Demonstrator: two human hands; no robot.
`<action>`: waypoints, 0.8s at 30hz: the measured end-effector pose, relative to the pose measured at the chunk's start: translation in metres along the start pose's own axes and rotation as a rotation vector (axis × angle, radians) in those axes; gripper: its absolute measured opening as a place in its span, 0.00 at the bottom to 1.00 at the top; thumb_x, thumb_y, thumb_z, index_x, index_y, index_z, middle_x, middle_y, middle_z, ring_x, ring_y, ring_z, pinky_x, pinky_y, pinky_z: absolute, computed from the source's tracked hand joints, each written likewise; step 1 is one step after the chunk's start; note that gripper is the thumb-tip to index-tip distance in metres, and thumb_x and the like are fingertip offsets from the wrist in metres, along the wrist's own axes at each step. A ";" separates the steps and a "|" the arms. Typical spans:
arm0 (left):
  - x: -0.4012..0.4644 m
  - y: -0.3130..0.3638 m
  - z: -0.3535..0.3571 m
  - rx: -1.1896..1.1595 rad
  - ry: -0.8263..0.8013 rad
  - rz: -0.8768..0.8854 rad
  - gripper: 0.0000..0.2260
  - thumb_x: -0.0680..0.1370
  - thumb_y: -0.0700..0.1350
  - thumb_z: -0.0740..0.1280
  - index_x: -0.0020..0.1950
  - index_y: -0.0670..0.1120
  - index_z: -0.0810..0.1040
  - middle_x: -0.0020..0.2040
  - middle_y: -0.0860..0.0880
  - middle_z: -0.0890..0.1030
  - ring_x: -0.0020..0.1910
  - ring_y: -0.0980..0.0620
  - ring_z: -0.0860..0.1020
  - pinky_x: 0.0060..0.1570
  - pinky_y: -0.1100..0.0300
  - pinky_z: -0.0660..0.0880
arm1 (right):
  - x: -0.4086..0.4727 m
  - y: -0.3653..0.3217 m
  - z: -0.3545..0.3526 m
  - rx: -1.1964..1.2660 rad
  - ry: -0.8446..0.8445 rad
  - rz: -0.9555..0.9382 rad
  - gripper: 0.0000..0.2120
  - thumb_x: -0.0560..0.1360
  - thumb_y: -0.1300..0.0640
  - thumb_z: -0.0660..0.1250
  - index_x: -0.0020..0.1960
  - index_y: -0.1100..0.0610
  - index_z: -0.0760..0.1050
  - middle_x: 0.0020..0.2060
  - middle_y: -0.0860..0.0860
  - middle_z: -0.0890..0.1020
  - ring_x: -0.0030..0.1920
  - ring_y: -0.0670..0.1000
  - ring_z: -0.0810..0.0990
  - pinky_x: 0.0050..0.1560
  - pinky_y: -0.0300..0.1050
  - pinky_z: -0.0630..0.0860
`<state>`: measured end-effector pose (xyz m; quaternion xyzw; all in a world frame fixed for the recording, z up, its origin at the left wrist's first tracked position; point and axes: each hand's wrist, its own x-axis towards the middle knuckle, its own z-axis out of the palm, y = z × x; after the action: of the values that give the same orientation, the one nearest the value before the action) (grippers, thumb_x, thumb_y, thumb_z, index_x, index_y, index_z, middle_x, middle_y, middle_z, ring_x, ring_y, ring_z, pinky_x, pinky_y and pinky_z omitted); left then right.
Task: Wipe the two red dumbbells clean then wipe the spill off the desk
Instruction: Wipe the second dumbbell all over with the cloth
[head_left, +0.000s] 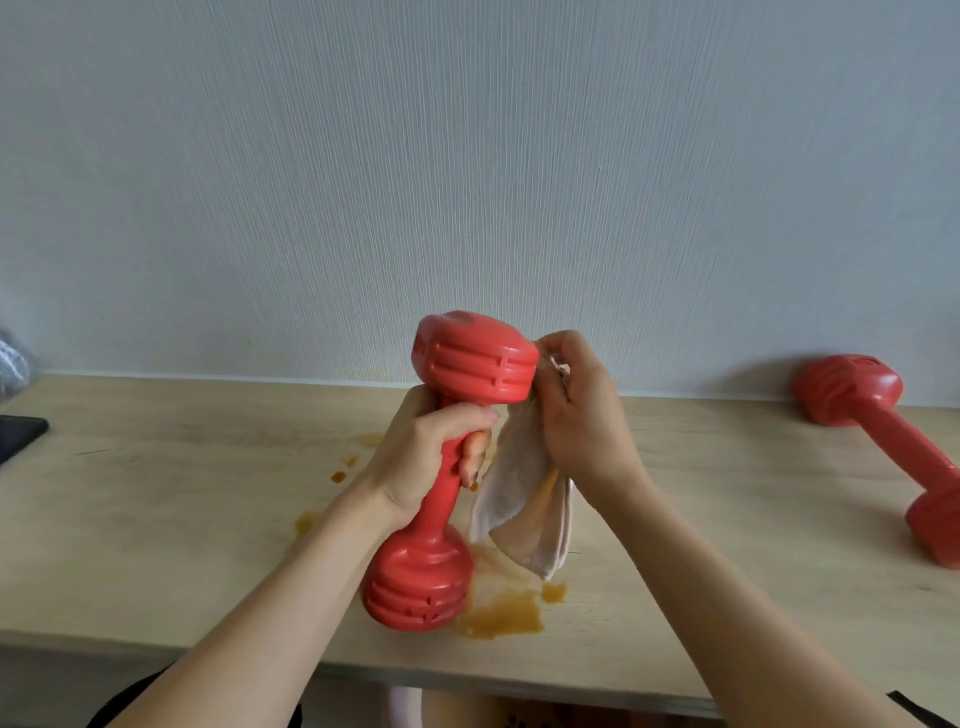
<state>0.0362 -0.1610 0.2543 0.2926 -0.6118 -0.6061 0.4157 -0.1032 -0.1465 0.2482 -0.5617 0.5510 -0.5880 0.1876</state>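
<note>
My left hand (423, 449) grips the handle of a red dumbbell (475, 358), held nearly upright above the wooden desk (182, 519), its lower head near the front edge. My right hand (579, 410) holds a whitish cloth (519, 499) pressed against the right side of the dumbbell's upper head; the rest of the cloth hangs down. An orange-brown spill (506, 616) lies on the desk under and right of the dumbbell, with smaller drops (338, 476) farther back. A second red dumbbell (883, 426) lies on the desk at the far right.
A dark flat object (18, 434) sits at the desk's left edge, with a grey patterned thing (10, 364) behind it. A pale wall (467, 182) rises right behind the desk. The desk's front edge (519, 680) runs close to my body.
</note>
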 end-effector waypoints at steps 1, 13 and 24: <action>-0.001 0.001 0.000 -0.003 -0.026 0.000 0.10 0.66 0.41 0.63 0.25 0.42 0.69 0.22 0.46 0.65 0.19 0.52 0.64 0.22 0.64 0.65 | 0.000 0.001 0.000 0.059 -0.002 0.025 0.04 0.80 0.62 0.58 0.49 0.59 0.71 0.41 0.53 0.78 0.39 0.49 0.75 0.42 0.49 0.73; -0.001 0.003 -0.009 0.203 0.410 0.051 0.15 0.58 0.51 0.76 0.36 0.42 0.81 0.27 0.49 0.81 0.27 0.52 0.79 0.32 0.59 0.79 | -0.002 -0.005 0.002 0.128 0.007 -0.034 0.02 0.78 0.62 0.62 0.48 0.58 0.73 0.40 0.50 0.78 0.38 0.41 0.76 0.42 0.35 0.71; -0.002 0.001 -0.021 -0.085 0.215 -0.063 0.17 0.65 0.54 0.67 0.40 0.41 0.76 0.28 0.51 0.77 0.27 0.56 0.75 0.31 0.63 0.75 | -0.011 -0.023 0.015 0.110 0.219 -0.300 0.04 0.78 0.55 0.60 0.51 0.52 0.72 0.52 0.49 0.68 0.54 0.49 0.71 0.55 0.32 0.67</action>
<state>0.0555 -0.1692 0.2528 0.3570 -0.5280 -0.6092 0.4718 -0.0781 -0.1361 0.2593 -0.5593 0.4451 -0.6961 0.0671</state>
